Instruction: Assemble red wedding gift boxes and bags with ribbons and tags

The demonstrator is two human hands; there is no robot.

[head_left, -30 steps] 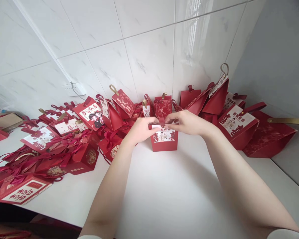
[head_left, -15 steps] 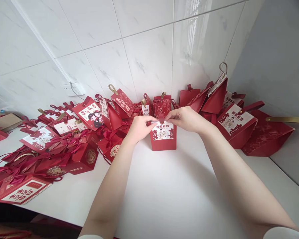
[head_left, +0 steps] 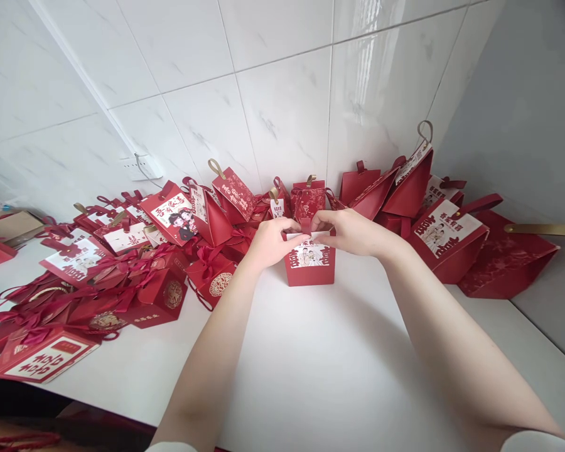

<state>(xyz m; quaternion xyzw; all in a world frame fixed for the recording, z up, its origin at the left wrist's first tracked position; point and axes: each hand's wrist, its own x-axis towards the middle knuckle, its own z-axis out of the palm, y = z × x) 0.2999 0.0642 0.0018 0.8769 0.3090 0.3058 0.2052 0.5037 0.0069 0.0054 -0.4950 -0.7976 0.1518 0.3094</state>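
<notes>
Upright on the white table stands a red gift box (head_left: 311, 276) with a white printed panel showing a couple and red characters. My left hand (head_left: 277, 243) pinches its top edge at the left corner. On the other side, my right hand (head_left: 349, 231) grips the same top edge, thumb in front and fingers behind. Between my hands a short red ribbon loop (head_left: 306, 225) rises from the top of the box. My fingertips partly cover the upper part of the print.
Red gift boxes with ribbon bows (head_left: 155, 295) are heaped on the left of the white table (head_left: 320, 364). More red boxes with loops (head_left: 445, 235) line the right. A tiled wall (head_left: 282, 94) with a socket (head_left: 140, 167) stands behind. An open cardboard box (head_left: 16, 229) is far left.
Both thumbs have come lower over the front of the box, covering more of the printed characters. The box stays in the same place on the table. The view has shifted slightly.
</notes>
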